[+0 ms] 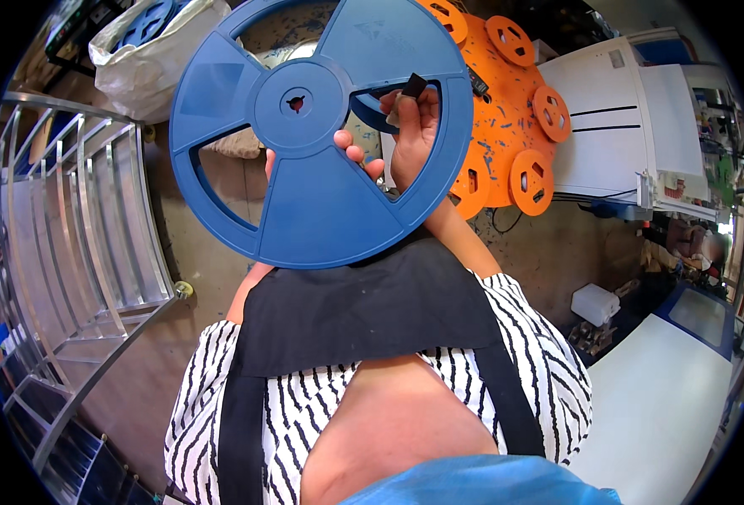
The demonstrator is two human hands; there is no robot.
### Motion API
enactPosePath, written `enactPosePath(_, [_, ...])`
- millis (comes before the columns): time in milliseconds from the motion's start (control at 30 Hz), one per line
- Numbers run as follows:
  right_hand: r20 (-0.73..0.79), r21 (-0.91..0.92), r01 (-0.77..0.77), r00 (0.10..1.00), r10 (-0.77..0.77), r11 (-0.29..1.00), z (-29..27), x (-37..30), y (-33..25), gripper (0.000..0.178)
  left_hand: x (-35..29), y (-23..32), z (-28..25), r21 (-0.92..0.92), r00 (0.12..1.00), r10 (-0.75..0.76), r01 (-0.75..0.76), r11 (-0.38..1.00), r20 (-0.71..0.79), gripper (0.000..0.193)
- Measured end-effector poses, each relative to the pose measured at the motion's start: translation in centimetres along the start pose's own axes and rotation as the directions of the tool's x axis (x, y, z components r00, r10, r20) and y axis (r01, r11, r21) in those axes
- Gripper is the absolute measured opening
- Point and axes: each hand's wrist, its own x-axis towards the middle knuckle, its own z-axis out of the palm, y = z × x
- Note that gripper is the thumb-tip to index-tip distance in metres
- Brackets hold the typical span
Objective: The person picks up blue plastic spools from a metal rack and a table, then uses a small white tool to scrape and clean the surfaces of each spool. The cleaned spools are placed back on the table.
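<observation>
A large blue plastic reel (330, 202) with a round hub and wide cut-outs is held up in front of me. My left hand (357, 153) grips it from behind around the lower panel; its fingertips show through the right cut-out, and the rest is mostly hidden. At that same cut-out, my right hand (416, 135) pinches a small tool with a flat dark end (414, 85) and a pale part between the fingers. The tool's exact kind is unclear. It is close to the cut-out's upper edge; whether it touches is unclear.
Beyond the reel stands an orange round table (498, 118) with several orange wheel-like pieces (531, 183) around its rim and blue shavings scattered over it. A metal rack (94, 227) is at left, a white sack (157, 80) at far left, and a white machine (595, 126) at right.
</observation>
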Motion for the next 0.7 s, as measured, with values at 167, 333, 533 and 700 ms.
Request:
enactPosePath(167, [0.002, 0.017, -0.015, 1.000, 0.015, 1.000, 0.4, -0.1, -0.2, 0.013, 0.1, 0.0, 0.0, 0.055, 0.998, 0.039, -0.036, 0.998, -0.058, 0.063])
enactPosePath(333, [0.039, 0.048, 0.003, 0.999, -0.005, 0.999, 1.1, -0.5, 0.4, 0.010, -0.1, 0.0, -0.7, 0.040, 0.996, 0.061, -0.058, 0.997, -0.063, 0.064])
enactPosePath(533, [0.128, -0.006, -0.117, 0.985, 0.116, 0.993, 0.9, -1.1, 0.3, 0.009, -0.4, 0.6, -0.6, 0.028, 0.999, -0.033, 0.033, 0.999, -0.002, 0.065])
enactPosePath(700, [0.138, 0.065, -0.033, 0.990, 0.024, 0.997, -0.4, -1.5, 1.3, 0.013, -0.1, 1.3, -0.1, 0.074, 0.995, -0.083, 0.078, 0.994, 0.054, 0.066])
